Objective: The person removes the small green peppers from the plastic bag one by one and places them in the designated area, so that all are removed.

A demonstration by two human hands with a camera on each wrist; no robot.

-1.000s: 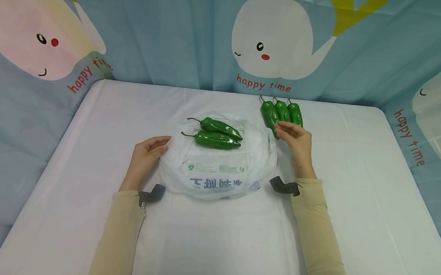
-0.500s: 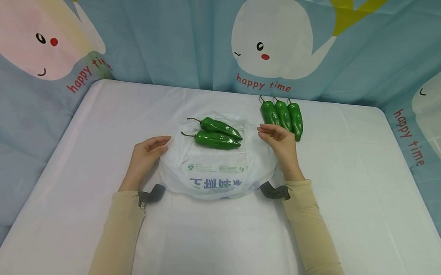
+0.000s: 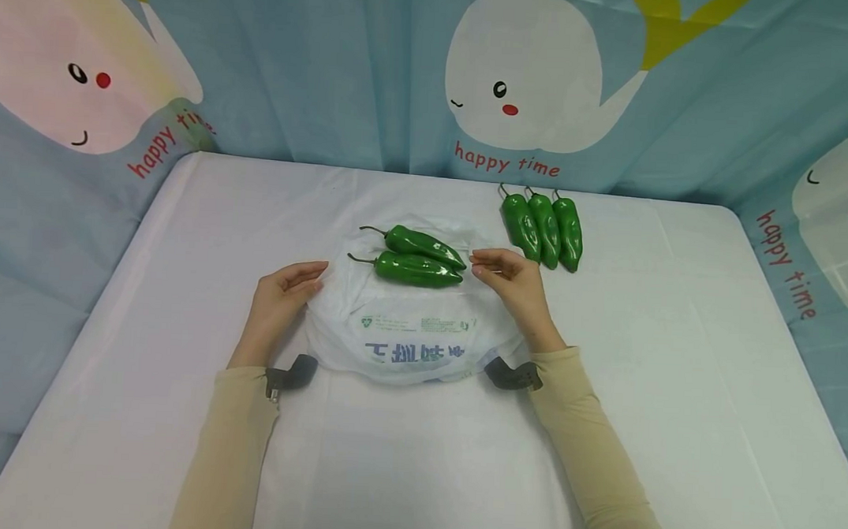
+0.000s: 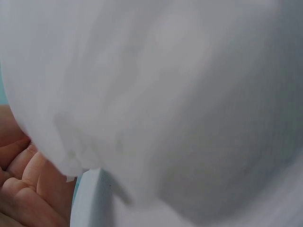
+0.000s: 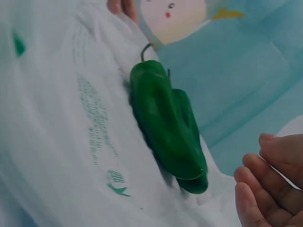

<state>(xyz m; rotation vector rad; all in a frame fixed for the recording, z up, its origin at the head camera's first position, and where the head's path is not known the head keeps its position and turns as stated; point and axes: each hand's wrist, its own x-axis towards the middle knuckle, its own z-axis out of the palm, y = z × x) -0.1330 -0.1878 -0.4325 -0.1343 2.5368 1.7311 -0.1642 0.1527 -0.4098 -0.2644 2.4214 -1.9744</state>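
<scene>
Two glossy green chili peppers (image 3: 418,270) lie side by side on a white plastic bag (image 3: 415,307) with blue and green print, stems to the left. My left hand (image 3: 280,299) is at the bag's left edge, fingers loosely bent, with a gap visible between fingertips and thumb. In the left wrist view the bag (image 4: 142,85) hides much of that hand. My right hand (image 3: 514,288) is over the bag's right side, just right of the pepper tips. Its fingers are relaxed and hold nothing, also in the right wrist view, where the peppers (image 5: 163,118) lie beside it.
Three more green chili peppers (image 3: 541,230) lie in a row at the table's back edge, right of the bag. A white cloth covers the table (image 3: 676,346). Behind it hangs a blue curtain (image 3: 375,81) with whale prints. Dark wrist mounts (image 3: 294,372) stick out from both sleeves.
My right hand has moved left from beside the row of three peppers to the bag, near the two pepper tips. The left hand and the peppers have stayed in place.
</scene>
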